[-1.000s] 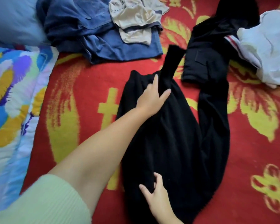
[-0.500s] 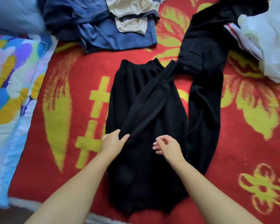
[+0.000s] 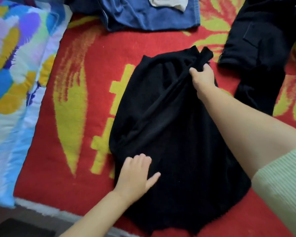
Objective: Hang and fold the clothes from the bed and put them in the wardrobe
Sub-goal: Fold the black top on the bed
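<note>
A black knit garment (image 3: 176,134) lies flat in the middle of the red and yellow bed cover (image 3: 96,69), one sleeve folded diagonally across its body. My right hand (image 3: 202,77) grips the end of that sleeve near the garment's far edge. My left hand (image 3: 135,173) rests flat with spread fingers on the garment's near left part. A second black garment (image 3: 256,41) lies at the far right. Blue denim clothing (image 3: 149,16) lies at the far edge with a pale cloth (image 3: 167,2) on top of it.
A colourful floral quilt (image 3: 15,82) covers the left side of the bed. The bed's near edge and dark floor (image 3: 20,226) show at the bottom left. A pale green sleeve (image 3: 280,189) covers my right upper arm.
My right hand went from the garment's middle up to the sleeve end and took hold of it. My left hand slid toward the near left part. The other sleeve now lies folded in.
</note>
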Motion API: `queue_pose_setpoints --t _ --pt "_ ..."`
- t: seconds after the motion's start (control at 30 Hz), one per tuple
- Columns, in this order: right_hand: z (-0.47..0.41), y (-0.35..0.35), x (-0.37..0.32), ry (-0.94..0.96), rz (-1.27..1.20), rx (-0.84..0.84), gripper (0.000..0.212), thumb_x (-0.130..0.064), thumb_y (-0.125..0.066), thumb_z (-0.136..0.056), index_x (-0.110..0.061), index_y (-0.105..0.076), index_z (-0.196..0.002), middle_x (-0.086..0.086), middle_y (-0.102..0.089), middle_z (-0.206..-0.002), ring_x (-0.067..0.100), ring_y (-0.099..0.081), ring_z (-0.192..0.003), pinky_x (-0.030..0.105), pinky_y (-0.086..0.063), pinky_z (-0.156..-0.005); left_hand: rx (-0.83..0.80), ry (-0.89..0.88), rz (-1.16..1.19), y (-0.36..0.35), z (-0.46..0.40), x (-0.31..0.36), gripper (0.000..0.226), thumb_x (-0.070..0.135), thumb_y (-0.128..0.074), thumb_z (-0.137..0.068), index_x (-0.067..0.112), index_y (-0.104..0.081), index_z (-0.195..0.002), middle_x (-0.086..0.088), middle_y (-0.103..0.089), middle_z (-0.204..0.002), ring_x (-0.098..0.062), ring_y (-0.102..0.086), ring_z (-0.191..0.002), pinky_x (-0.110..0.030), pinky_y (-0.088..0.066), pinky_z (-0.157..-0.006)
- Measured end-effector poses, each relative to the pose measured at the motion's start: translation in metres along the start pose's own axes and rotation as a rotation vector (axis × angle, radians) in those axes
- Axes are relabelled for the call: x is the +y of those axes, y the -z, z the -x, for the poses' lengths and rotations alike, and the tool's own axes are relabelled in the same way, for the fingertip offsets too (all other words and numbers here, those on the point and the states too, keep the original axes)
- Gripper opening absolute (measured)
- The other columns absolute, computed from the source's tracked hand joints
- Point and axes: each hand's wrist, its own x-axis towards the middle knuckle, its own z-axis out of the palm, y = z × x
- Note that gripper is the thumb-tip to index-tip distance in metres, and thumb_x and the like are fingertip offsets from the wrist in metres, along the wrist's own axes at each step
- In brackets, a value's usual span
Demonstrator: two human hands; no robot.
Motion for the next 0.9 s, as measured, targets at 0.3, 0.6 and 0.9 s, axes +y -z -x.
queue_pose_setpoints --t 0.3,0.6,0.9 --pt "-0.012 0.004 -0.002 -0.189 -0.025 -0.319 0.015 -0.013 -0.055 -0.093 -0.018 -0.049 -0.106 0.004 -0.059 -0.11 0.014 -0.058 -0.088 0.026 -0.051 -0.067 -0.578 0.034 -0.024 -0.012 0.037 0.006 0.03 0.01 -0.038 -0.093 0.012 -0.038 -0.123 -0.008 -0.056 -0.113 -0.031 -0.061 -0.098 -0.037 -0.038 -0.072" --pt "0.068 0.125 0.045 0.253 0.504 0.099 0.038 -0.009 -0.051 -0.09 -0.009 -0.054 -0.128 0.012 -0.056 -0.124 0.026 -0.052 -0.117 0.035 -0.038 -0.101 -0.598 0.031 0.07 0.023 -0.041 0.027 0.033 0.047 -0.04 -0.096 0.017 -0.055 -0.1 -0.003 -0.064 -0.102 -0.025 -0.061 -0.097 -0.033 -0.042 -0.074" --pt "0.079 0.226 0.14 -0.386 0.13 0.058 0.054 -0.031 -0.058 -0.092 -0.013 -0.041 -0.139 0.005 -0.054 -0.13 0.02 -0.055 -0.105 0.04 -0.044 -0.1 -0.308 -0.009 0.477 0.052 -0.168 0.16 0.013 0.032 -0.048 -0.092 0.024 -0.058 -0.093 0.009 -0.065 -0.08 -0.012 -0.061 -0.077 -0.033 -0.051 -0.076"
